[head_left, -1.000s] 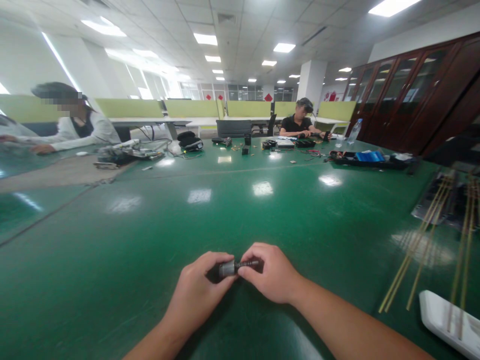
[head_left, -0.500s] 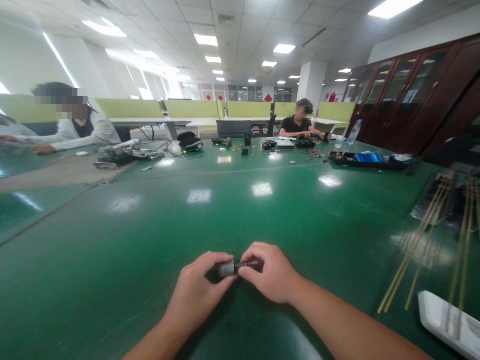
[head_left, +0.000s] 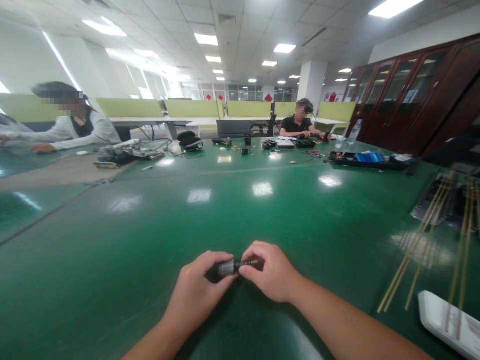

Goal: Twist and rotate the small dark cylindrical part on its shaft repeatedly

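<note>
My left hand [head_left: 198,282] is closed around a short grey metal cylinder [head_left: 226,268], thumb below and index finger above. Out of the cylinder's right end runs a thin, dark, ribbed shaft [head_left: 249,263]. Thumb and fingers of my right hand [head_left: 272,275] pinch that shaft, its far tip showing inside the curl of the hand. Both hands are close together, low over the near part of the green tabletop [head_left: 225,220]. The cylinder's left end is partly hidden by my left hand.
Thin yellowish rods [head_left: 416,245] lie at the right, above a white tray [head_left: 446,320]. A black tray [head_left: 369,162] with a blue packet, a clear bottle [head_left: 354,132] and electronic parts [head_left: 127,152] stand farther back. One person [head_left: 75,125] sits left, another [head_left: 300,122] across.
My hands stay in nearly the same place, with the cylinder and shaft shifted only very slightly. The person at the left has tilted their head a little.
</note>
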`<state>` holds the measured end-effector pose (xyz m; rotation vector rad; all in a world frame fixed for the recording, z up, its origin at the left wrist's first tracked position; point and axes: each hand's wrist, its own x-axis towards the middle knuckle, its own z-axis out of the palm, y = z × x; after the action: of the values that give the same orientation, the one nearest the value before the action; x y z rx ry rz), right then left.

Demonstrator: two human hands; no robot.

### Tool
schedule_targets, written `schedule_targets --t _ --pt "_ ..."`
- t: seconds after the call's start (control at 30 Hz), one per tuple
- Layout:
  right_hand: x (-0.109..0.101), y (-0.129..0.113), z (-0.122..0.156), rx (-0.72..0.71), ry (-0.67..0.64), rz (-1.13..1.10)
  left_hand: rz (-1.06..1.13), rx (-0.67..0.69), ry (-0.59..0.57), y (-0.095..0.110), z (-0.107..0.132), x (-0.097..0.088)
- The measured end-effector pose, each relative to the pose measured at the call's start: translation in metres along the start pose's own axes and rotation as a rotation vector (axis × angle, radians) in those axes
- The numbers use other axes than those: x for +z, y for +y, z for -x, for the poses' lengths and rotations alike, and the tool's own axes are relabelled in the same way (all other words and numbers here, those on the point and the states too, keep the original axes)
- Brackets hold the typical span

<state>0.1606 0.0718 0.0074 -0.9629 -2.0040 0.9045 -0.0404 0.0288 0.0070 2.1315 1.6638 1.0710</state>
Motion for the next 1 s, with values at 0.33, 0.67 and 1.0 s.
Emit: schedule_targets --t 0.33,0.67,1.0 --pt "0.0010 0.0014 -0.0006 0.015 0.001 -0.021 0.012 0.007 0.012 0.0020 -0.0012 -0.0014" --pt "0.0000 -0.0005 -0.0012 0.021 0.009 -0.033 0.010 0.003 0.009 -0.0002 -0.0007 -0.0030" --pt "0.0012 0.0027 -0.0010 0.035 0.029 -0.072 0.010 0.028 0.025 -0.0019 -0.0019 -0.0049"
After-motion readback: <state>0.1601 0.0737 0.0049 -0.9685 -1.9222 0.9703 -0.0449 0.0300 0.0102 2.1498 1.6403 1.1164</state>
